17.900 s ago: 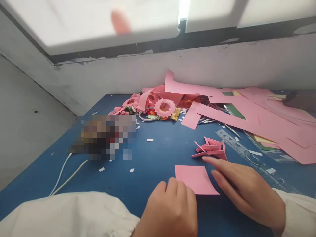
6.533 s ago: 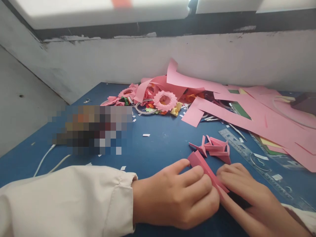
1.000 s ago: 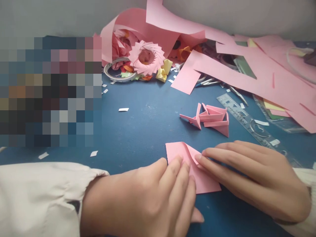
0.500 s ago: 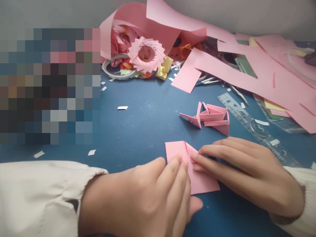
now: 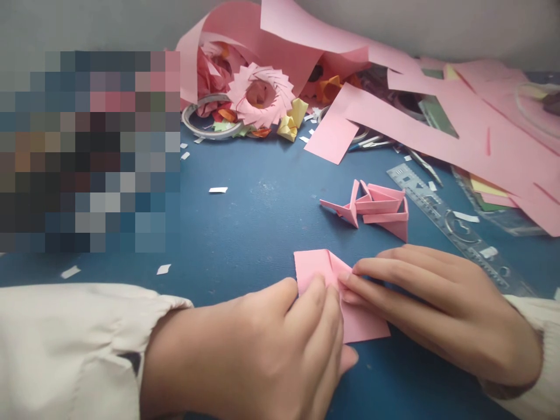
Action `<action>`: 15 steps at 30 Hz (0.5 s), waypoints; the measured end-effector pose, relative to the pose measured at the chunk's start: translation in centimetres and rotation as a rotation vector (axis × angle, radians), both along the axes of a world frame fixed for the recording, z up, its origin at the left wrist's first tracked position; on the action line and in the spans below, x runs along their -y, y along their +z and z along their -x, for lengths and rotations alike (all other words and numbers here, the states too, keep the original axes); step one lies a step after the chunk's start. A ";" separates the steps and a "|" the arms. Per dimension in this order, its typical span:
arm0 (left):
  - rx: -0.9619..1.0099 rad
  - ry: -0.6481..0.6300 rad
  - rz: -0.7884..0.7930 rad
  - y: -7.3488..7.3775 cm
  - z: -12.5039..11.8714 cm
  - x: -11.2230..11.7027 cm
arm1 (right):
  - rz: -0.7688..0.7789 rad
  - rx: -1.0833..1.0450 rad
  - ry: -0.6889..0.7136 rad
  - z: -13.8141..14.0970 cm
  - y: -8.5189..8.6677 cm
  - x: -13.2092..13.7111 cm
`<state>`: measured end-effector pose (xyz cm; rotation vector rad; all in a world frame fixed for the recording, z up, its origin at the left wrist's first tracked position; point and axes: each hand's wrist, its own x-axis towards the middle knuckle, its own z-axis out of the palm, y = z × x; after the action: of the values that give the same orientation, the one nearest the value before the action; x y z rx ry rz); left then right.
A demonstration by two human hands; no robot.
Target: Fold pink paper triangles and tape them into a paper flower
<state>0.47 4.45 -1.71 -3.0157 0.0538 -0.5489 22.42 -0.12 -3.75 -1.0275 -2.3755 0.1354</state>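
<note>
A square of pink paper point(image 5: 366, 322) lies on the blue table, its upper right corner folded in toward the middle. Over its left part, my left hand point(image 5: 266, 344) presses with fingers held together and bent down; the thumb tip shows below the paper. My right hand point(image 5: 441, 309) pinches the folded corner from the right, its thumb mostly hidden under the fingers. Both hands are closed on the sheet, their fingertips almost meeting at its centre. Just beyond the sheet sit several folded pink paper pieces point(image 5: 380, 204) in a small group.
A clear plastic ruler point(image 5: 437, 213) lies at the right. Farther back are a pleated pink paper ring point(image 5: 240, 87), a tape roll point(image 5: 188, 123), a yellow folded paper piece point(image 5: 289, 126) and large pink sheets point(image 5: 406, 125). White paper scraps point(image 5: 217, 190) are scattered about. The left side is pixelated.
My left hand's fingers have slid slightly right across the paper toward the folded corner. My right hand has hardly moved, and the sheet stays in place.
</note>
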 end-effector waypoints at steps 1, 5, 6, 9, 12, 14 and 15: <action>-0.001 -0.012 -0.010 0.1 -0.1 -0.1 | -0.005 0.003 0.004 0.0 0.1 -0.1; 0.039 -0.022 -0.016 0.0 -0.2 -0.2 | -0.054 0.062 0.062 0.0 0.6 -0.5; 0.048 -0.022 -0.008 -0.1 -0.2 -0.2 | -0.067 0.072 0.067 0.0 0.7 -0.5; 0.065 -0.020 0.020 -0.2 -0.2 -0.2 | -0.094 0.088 0.066 0.0 0.9 -0.7; 0.060 0.007 0.038 -0.3 -0.2 -0.1 | -0.098 0.103 0.062 0.1 1.0 -0.8; 0.059 0.012 0.042 -0.3 -0.2 0.0 | -0.098 0.108 0.066 0.1 1.0 -0.8; 0.061 0.009 0.044 -0.3 -0.2 0.0 | -0.097 0.109 0.066 0.2 1.0 -0.8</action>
<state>0.70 4.46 -1.98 -3.0379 0.0245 -0.6498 22.27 0.71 -2.77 -0.9329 -2.4895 -0.0122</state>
